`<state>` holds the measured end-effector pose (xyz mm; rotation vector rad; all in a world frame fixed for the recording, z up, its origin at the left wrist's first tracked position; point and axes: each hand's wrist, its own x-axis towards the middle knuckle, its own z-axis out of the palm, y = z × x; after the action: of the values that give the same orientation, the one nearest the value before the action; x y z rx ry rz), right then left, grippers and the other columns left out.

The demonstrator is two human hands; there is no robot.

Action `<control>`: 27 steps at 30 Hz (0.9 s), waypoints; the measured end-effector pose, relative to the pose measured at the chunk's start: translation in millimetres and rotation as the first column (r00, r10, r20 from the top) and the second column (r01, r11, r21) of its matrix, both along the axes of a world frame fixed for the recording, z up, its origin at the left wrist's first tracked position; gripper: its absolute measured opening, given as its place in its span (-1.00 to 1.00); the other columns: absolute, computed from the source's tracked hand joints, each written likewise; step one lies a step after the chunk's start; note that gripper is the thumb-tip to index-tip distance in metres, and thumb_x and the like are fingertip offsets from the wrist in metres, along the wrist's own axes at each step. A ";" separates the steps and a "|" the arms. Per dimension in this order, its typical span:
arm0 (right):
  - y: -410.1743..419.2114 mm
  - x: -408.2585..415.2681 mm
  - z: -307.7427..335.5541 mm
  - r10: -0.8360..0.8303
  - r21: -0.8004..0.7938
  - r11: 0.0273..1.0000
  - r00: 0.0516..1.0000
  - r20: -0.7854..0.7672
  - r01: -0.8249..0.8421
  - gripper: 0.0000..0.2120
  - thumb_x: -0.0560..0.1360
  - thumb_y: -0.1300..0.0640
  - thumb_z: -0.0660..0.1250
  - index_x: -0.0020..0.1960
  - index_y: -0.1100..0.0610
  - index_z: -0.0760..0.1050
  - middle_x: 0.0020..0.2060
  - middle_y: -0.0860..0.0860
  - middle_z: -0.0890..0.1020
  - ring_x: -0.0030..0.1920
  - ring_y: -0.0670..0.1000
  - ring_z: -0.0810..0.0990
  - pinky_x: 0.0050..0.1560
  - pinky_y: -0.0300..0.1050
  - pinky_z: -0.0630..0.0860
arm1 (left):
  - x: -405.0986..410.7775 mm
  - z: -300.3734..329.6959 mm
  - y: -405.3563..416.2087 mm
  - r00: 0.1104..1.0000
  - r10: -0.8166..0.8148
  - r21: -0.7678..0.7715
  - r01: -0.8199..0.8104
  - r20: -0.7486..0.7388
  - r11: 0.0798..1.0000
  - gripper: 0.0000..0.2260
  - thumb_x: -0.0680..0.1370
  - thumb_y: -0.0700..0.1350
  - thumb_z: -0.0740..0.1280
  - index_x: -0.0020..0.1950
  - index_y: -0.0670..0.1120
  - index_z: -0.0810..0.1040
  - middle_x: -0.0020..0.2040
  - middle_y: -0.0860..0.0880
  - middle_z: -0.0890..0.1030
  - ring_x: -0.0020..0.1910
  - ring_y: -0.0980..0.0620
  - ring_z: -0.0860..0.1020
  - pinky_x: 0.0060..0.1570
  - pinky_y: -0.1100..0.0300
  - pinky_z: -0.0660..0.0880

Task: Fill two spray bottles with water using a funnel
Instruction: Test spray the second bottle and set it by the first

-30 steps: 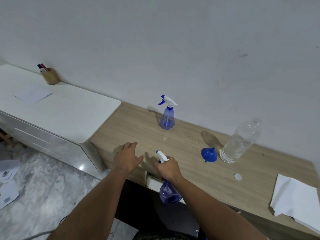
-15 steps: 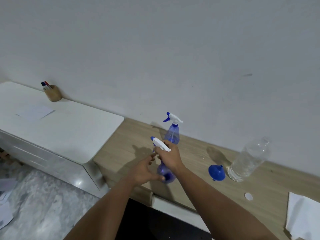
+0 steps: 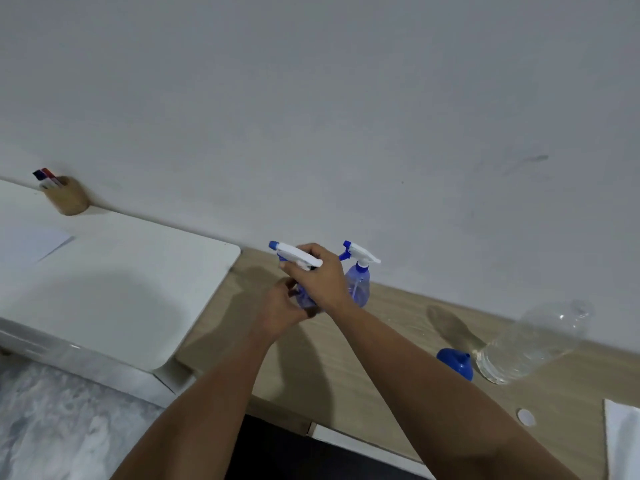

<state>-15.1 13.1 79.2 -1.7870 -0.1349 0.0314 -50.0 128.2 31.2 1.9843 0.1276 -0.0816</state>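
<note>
Nearest the viewer, two bare forearms reach over the front edge of a light wooden desk (image 3: 346,368). The left hand (image 3: 280,315) curls around the lower body of a translucent blue spray bottle with a white trigger head (image 3: 294,255), while the right hand (image 3: 320,280) grips its neck just below the trigger; the bottle is held upright above the desk, higher and farther from the viewer than half a second ago. To the right lie a small white cap (image 3: 526,417) and a white cloth (image 3: 623,441). Beyond them, a blue plastic funnel (image 3: 455,362) rests mouth-down just beside a clear plastic water bottle (image 3: 530,344), uncapped. Behind the hands, a second blue spray bottle (image 3: 358,277) stands near the wall. Farthest left, a wooden pen holder (image 3: 69,197) sits on a white cabinet (image 3: 114,289).
</note>
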 end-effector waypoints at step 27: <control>-2.0 62.0 -128.0 -0.161 -0.399 0.914 0.967 -0.197 0.071 -0.63 0.69 0.16 0.31 0.48 0.13 0.46 0.31 0.11 0.64 0.32 0.11 0.61 0.35 -0.10 0.50 | 89.6 -107.3 19.6 0.984 -0.113 0.421 0.044 0.140 0.906 -0.75 0.46 -0.17 0.47 0.12 -0.05 0.59 -0.01 0.00 0.61 -0.04 -0.03 0.57 -0.04 0.24 0.34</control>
<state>46.9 11.1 -48.7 -2.1720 0.1553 0.1868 39.6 147.8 -76.2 2.4157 -0.0471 0.0610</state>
